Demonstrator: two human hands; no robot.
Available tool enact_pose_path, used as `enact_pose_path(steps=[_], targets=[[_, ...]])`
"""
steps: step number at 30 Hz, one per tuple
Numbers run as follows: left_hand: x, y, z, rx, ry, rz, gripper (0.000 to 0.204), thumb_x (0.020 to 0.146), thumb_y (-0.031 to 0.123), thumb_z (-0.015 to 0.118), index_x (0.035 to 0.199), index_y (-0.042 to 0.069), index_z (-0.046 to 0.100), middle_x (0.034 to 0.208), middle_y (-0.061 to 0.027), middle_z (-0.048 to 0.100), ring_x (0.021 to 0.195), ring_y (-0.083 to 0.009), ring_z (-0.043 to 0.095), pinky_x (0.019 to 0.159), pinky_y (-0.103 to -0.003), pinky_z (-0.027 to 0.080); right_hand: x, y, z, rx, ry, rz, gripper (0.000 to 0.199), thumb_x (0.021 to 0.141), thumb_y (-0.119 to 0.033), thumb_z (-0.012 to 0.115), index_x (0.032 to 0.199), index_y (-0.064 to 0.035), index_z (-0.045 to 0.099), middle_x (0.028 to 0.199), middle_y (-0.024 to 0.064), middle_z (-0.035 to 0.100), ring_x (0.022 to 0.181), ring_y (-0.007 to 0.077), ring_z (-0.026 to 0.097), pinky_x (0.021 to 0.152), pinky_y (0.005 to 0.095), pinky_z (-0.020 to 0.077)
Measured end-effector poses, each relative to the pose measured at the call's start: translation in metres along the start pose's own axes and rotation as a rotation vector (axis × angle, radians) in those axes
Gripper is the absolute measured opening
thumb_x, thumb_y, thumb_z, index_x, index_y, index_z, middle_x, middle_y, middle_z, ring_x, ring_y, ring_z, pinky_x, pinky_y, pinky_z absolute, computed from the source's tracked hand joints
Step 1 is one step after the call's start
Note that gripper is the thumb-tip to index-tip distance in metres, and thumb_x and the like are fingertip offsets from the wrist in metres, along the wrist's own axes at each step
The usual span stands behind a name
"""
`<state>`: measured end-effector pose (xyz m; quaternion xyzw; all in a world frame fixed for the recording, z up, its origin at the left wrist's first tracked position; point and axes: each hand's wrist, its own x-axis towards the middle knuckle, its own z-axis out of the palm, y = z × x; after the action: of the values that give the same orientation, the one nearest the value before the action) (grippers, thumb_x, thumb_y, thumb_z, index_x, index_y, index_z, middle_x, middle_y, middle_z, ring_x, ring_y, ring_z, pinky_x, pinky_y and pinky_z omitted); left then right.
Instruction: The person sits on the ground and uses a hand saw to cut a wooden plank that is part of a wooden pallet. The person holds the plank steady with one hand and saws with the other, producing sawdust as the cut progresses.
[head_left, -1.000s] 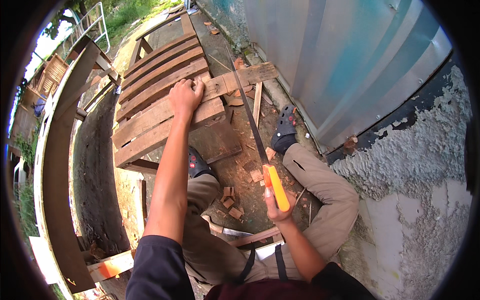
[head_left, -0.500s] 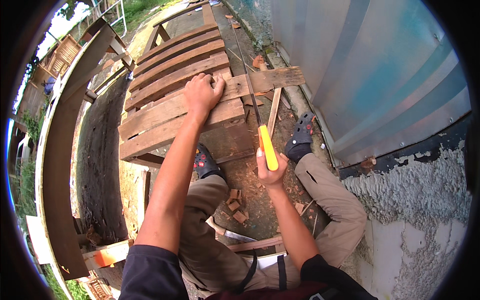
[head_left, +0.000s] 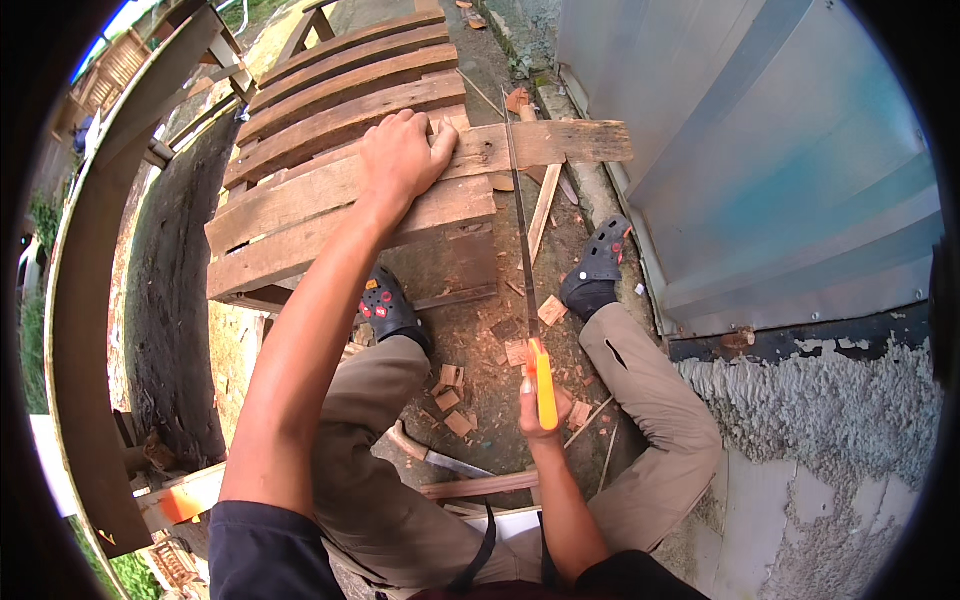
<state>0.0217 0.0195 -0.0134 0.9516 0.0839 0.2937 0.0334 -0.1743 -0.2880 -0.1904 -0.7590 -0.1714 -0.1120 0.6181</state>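
Observation:
My left hand presses flat on a long wooden board that lies across a stack of weathered planks. The board's end sticks out to the right, past the stack. My right hand grips the yellow handle of a handsaw. Its thin blade runs up from the handle and crosses the board just right of my left hand. My bent legs in tan trousers and dark clogs are below the board.
Small wood offcuts and chips litter the dirt between my feet. A hatchet and a thin wooden strip lie by my knees. A corrugated metal wall stands at the right, a curved wooden rail at the left.
The saw has been pulled back toward me: the yellow handle is lower than half a second ago. My left hand stays pressed on the board.

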Motion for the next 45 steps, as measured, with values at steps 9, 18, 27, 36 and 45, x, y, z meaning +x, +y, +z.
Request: enact_pose_path(steps=[9, 18, 27, 36, 45], targets=[[-0.004, 0.000, 0.008, 0.000, 0.088, 0.001, 0.036, 0.091, 0.032, 0.056, 0.078, 0.002, 0.069, 0.084, -0.0166, 0.069, 0.086, -0.0343, 0.067, 0.079, -0.047, 0.050, 0.055, -0.017, 0.018, 0.022, 0.063, -0.160, 0.011, 0.089, -0.003, 0.064, 0.087, 0.0070, 0.066, 0.061, 0.0133, 0.058, 0.050, 0.0258, 0.062, 0.048, 0.0368, 0.0448], [-0.002, 0.000, 0.006, 0.006, 0.060, 0.028, 0.035, 0.093, 0.028, 0.052, 0.081, 0.000, 0.068, 0.086, -0.0197, 0.069, 0.087, -0.0383, 0.067, 0.080, -0.050, 0.051, 0.142, -0.043, 0.050, 0.110, 0.059, -0.099, 0.013, 0.092, -0.006, 0.068, 0.084, 0.0026, 0.064, 0.061, 0.0135, 0.058, 0.050, 0.0276, 0.063, 0.049, 0.0367, 0.0459], [0.002, -0.003, 0.007, 0.031, 0.003, 0.011, 0.038, 0.091, 0.034, 0.053, 0.080, 0.002, 0.070, 0.088, -0.0172, 0.071, 0.088, -0.0351, 0.069, 0.079, -0.051, 0.052, 0.134, -0.040, 0.058, 0.185, 0.081, -0.074, 0.013, 0.093, -0.007, 0.067, 0.084, 0.0026, 0.063, 0.064, 0.0147, 0.058, 0.054, 0.0294, 0.062, 0.052, 0.0385, 0.0462], [-0.008, 0.000, 0.006, 0.008, 0.084, 0.036, 0.034, 0.093, 0.027, 0.052, 0.080, 0.000, 0.067, 0.087, -0.0182, 0.068, 0.089, -0.0367, 0.065, 0.080, -0.048, 0.050, 0.019, 0.016, 0.024, 0.018, 0.022, -0.182, 0.019, 0.089, -0.008, 0.062, 0.096, 0.0091, 0.066, 0.073, 0.0194, 0.063, 0.057, 0.0337, 0.065, 0.054, 0.0404, 0.0511], [-0.002, -0.004, 0.010, 0.024, 0.050, 0.003, 0.035, 0.090, 0.034, 0.054, 0.078, 0.004, 0.068, 0.085, -0.0129, 0.069, 0.091, -0.0326, 0.066, 0.080, -0.048, 0.050, 0.017, -0.071, -0.028, -0.048, -0.088, 0.004, 0.013, 0.090, -0.007, 0.065, 0.080, 0.0012, 0.062, 0.059, 0.0122, 0.056, 0.048, 0.0289, 0.060, 0.046, 0.0390, 0.0437]])
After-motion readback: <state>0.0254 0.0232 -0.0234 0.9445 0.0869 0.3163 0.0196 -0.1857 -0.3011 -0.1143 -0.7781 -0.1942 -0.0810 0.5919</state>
